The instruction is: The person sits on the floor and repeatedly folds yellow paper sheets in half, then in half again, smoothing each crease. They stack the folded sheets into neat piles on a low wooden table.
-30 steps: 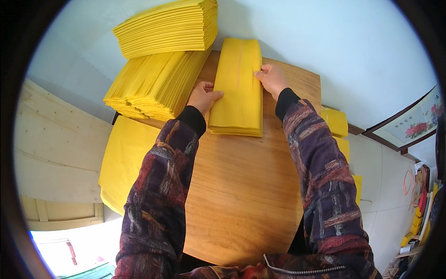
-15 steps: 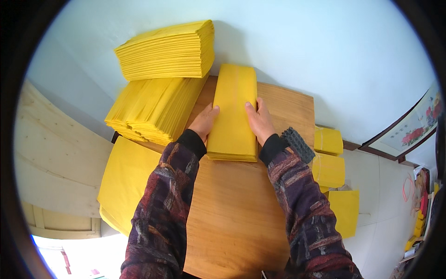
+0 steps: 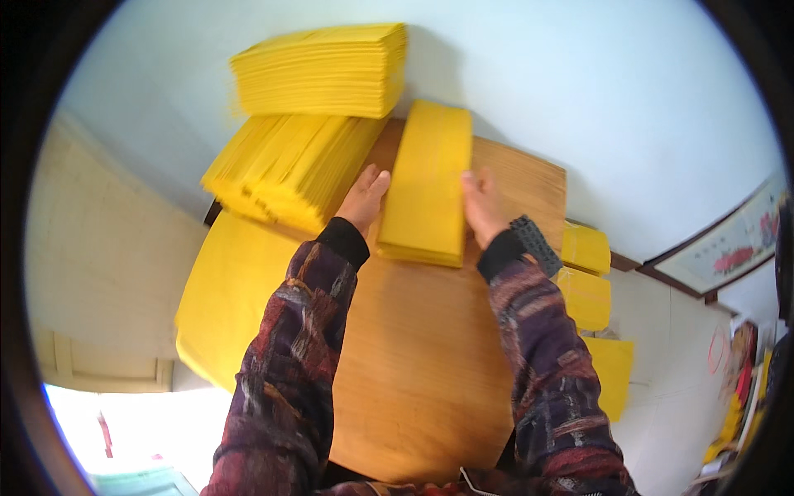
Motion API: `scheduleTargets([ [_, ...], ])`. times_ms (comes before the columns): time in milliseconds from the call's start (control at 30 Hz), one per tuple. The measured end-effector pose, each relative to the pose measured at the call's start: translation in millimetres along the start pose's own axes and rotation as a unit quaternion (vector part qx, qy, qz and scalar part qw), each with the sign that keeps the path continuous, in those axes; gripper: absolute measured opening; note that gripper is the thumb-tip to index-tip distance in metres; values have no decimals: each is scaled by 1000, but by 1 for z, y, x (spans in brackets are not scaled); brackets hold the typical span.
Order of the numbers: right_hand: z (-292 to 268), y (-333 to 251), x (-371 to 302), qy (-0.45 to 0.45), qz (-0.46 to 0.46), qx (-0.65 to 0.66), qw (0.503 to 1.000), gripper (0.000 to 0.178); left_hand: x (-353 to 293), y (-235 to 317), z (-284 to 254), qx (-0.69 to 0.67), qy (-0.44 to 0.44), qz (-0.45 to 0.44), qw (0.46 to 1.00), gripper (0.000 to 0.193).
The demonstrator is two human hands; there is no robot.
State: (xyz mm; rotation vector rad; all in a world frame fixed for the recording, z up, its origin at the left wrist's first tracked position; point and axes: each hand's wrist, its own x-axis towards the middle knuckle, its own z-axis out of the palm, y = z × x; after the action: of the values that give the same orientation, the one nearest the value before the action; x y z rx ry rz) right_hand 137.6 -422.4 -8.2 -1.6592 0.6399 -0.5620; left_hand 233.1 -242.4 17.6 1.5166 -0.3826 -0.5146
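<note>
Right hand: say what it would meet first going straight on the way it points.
The right hand would likely meet the low yellow stack first; blur hides whether they touch now.

Between the left hand [image 3: 362,198] and right hand [image 3: 484,205], the yellow bundle [image 3: 426,186] looks matt and papery; beneath them, the wooden tabletop [image 3: 422,347] looks smooth, faintly glossy; the grey object [image 3: 538,245] rightward, bumpy.

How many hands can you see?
2. The left hand is just left of the middle yellow stack; the right hand is at its right edge, too blurred to tell if touching. No other hands show.
</note>
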Motion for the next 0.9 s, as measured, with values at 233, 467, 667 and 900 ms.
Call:
scheduleTargets([
  [233,-53,5,-150,-89,-97,39,991,35,-249,-15,-31,1,-48,17,999,34],
  [467,15,-8,-278,-295,-99,-68,948,22,-409,-33,-79,-99,115,-75,986,20],
  [667,96,-48,-331,-414,-304,-98,853,28,-437,-57,-124,-103,349,23,931,8],
  [900,189,-66,-347,-442,-434,-241,747,42,-449,-63,-123,210,387,109,891,9],
])
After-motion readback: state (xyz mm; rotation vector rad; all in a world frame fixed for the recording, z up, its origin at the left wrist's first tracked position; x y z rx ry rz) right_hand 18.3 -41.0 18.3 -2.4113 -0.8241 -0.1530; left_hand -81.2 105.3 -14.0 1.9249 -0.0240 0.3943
